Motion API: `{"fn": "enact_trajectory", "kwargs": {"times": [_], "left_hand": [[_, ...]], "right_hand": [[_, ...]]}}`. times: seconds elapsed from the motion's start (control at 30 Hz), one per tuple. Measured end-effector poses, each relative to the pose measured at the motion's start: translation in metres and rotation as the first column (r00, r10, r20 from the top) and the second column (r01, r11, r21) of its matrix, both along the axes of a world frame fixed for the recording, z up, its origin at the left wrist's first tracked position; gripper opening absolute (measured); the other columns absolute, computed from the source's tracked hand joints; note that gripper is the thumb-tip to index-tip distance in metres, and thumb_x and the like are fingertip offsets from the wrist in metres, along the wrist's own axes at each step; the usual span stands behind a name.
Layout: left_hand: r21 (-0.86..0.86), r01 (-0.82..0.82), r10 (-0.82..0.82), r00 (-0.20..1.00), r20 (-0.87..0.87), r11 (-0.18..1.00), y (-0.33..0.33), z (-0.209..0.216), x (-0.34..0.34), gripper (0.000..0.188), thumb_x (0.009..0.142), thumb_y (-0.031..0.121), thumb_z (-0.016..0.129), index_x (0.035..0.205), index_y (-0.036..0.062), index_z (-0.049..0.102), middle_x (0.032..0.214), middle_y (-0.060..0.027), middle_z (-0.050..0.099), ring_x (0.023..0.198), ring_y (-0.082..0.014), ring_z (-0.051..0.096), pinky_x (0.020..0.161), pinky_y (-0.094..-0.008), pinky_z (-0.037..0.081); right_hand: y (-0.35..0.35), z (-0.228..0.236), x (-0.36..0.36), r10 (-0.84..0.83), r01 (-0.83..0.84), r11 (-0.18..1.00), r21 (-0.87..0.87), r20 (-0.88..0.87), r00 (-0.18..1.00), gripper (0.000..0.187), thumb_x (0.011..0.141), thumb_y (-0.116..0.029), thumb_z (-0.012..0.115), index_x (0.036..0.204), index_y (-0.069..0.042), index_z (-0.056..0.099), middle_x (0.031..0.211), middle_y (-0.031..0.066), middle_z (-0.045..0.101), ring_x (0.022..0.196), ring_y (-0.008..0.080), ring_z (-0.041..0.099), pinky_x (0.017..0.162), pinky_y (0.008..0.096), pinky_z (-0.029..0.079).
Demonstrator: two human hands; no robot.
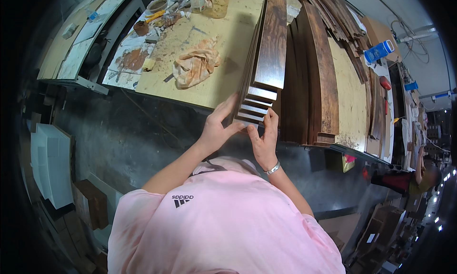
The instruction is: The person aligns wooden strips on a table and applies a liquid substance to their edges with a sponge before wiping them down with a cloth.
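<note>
A stack of dark brown, glossy wooden boards (271, 50) lies lengthwise on the workbench (238, 31). Its near ends are stepped, with the top board set farther back than those below. My left hand (216, 128) presses along the stack's left side, fingers extended and thumb at the near end. At the right corner of the same end, my right hand (264, 141) grips with bent fingers and the thumb across the lower boards. Both hands hold the stack between them; some fingertips are hidden. To the left lies a crumpled, brown-stained rag (196, 63).
More brown boards (323, 79) are stacked just right of my hands. A cloudy plastic jug (216, 3) and stained tools stand at the back left. Farther right are a blue bottle (379, 51) and a red-handled tool (385, 83). Another person (409, 179) is at the far right.
</note>
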State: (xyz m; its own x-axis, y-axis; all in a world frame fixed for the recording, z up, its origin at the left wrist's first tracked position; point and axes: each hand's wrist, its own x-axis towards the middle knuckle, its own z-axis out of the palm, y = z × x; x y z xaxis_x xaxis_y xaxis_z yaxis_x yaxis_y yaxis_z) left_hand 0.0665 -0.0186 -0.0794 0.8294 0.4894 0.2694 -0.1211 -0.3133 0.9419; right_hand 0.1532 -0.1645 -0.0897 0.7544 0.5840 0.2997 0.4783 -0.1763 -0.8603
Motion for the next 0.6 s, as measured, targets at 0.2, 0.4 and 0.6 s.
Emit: {"fn": "enact_trajectory", "kwargs": {"times": [0.2, 0.4, 0.6], "left_hand": [[0.008, -0.024, 0.024, 1.000, 0.000, 1.000, 0.001, -0.011, 0.001, 0.064, 0.081, 0.009, 0.076, 0.138, -0.0055, 0.050, 0.143, -0.0227, 0.050, 0.132, -0.0306, 0.051, 0.108, -0.0351, 0.040], [-0.061, -0.001, 0.002, 1.000, 0.015, 0.998, 0.004, -0.017, 0.001, 0.065, 0.082, 0.010, 0.076, 0.139, -0.0046, 0.049, 0.143, -0.0230, 0.050, 0.130, -0.0303, 0.052, 0.108, -0.0352, 0.040], [-0.029, 0.098, -0.101, 0.989, -0.107, 0.995, 0.004, 0.000, -0.012, 0.083, 0.079, 0.016, 0.079, 0.147, -0.0043, 0.036, 0.146, -0.0230, 0.046, 0.134, -0.0317, 0.047, 0.110, -0.0374, 0.037]], "right_hand": [[0.004, 0.003, 0.002, -0.027, 0.034, 0.997, -0.069, 0.095, 0.995, 0.045, 0.094, -0.037, 0.064, 0.103, 0.007, 0.062, 0.109, 0.0177, 0.051, 0.094, 0.0339, 0.053, 0.085, 0.0391, 0.046], [0.004, -0.006, -0.001, -0.042, 0.043, 0.999, 0.001, -0.164, 0.986, 0.054, 0.094, -0.039, 0.064, 0.124, 0.006, 0.056, 0.119, 0.0210, 0.052, 0.106, 0.0350, 0.053, 0.092, 0.0392, 0.044], [0.004, 0.000, -0.002, 0.013, -0.013, 1.000, 0.004, 0.021, 1.000, 0.076, 0.092, -0.040, 0.066, 0.144, 0.006, 0.037, 0.139, 0.0252, 0.042, 0.126, 0.0402, 0.044, 0.107, 0.0414, 0.036]]}}
